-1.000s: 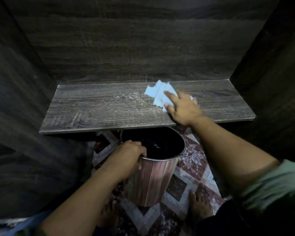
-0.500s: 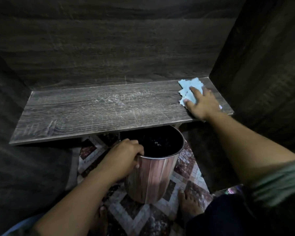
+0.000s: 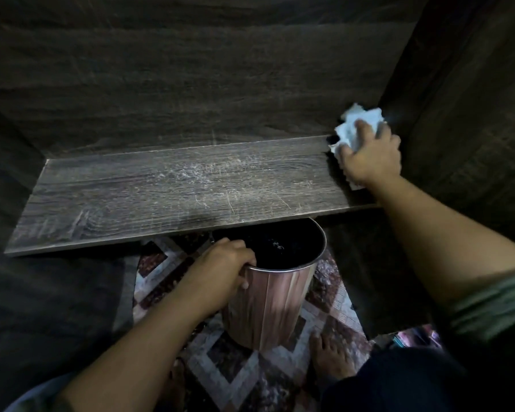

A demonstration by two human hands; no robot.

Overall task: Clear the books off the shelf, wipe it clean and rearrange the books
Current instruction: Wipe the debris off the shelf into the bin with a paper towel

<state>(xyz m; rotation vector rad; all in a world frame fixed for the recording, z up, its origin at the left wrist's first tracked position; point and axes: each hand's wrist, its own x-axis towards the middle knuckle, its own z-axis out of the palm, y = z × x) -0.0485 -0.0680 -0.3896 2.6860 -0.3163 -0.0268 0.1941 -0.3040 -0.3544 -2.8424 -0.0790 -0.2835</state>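
- Dark wood-grain panels [image 3: 191,69] close in the back and both sides of the alcove.
- The shelf [image 3: 161,197] runs across the middle of the view from the left panel to the right one. Its top carries pale scratches and a whitish dusty smear near the centre.
- A patterned tile floor [image 3: 229,361] lies below, with a bare foot [image 3: 330,355] on it.
- The bin [image 3: 268,307], a striped metal cylinder with a dark inside, stands on the floor just under the shelf's front edge.
- The right hand [image 3: 369,156] lies on the shelf's far right corner, its fingers apart and laid flat over the cloth.
- The left hand [image 3: 223,272] grips the bin's near rim, fingers hooked inside, thumb outside.
- The cloth [image 3: 357,123], pale blue and crumpled, sits bunched against the right panel under the right hand.
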